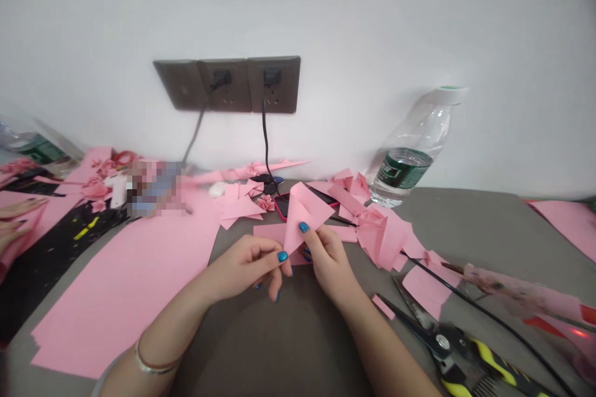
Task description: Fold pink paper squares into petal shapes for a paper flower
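Note:
My right hand (333, 260) pinches a folded piece of pink paper (307, 208), thumb in front and fingers behind. The piece stands up in a roughly triangular shape above the grey table (270, 347). At its lower left corner, my left hand (254, 267) has thumb and index finger closed on the paper's edge, while the other fingers curl loosely below. Just behind the paper lies a phone (282, 206) in a pink-red case, partly covered. Pink paper strips (270, 233) lie flat beneath the held piece.
Large pink sheets (139, 285) spread at left. Folded pink pieces (384, 236) lie at right, near a water bottle (410, 155). Black-and-yellow scissors (442, 342) and a pink-coated tool (521, 291) with a red light lie front right. Another person's hand (16, 223) shows far left.

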Demonstrator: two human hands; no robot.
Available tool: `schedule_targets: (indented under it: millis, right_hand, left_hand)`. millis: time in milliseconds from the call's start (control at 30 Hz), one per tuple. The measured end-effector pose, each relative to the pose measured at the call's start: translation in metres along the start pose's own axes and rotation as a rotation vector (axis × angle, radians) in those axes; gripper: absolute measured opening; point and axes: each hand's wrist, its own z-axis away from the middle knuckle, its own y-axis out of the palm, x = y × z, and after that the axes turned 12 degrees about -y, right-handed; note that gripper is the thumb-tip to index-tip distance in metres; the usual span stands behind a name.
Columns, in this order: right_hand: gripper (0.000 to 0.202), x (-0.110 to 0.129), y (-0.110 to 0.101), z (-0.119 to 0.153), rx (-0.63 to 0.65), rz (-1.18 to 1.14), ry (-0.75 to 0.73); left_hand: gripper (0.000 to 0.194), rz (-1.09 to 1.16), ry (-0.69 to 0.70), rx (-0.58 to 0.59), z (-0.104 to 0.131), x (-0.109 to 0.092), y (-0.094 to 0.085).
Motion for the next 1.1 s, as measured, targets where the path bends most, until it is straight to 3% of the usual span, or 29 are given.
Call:
schedule_targets:
  millis: [400,733,1100]
  right_hand:
    - [0.041,0.005,0.000,-0.002,0.025,0.000,-0.040]
    - [0.043,0.012,0.003,0.004,0.282,-0.195,0.093]
    - [0.048,0.014,0.001,0.004,0.236,-0.122,0.062]
  left_hand:
    - [0.041,0.098,0.008,0.039,-0.002,-0.001,0.003]
    - [0.044,0.177,0.024,-0.038,-0.008,0.005,0.014]
    - [0.043,0.220,0.037,-0.050,-0.006,0.003,0.018]
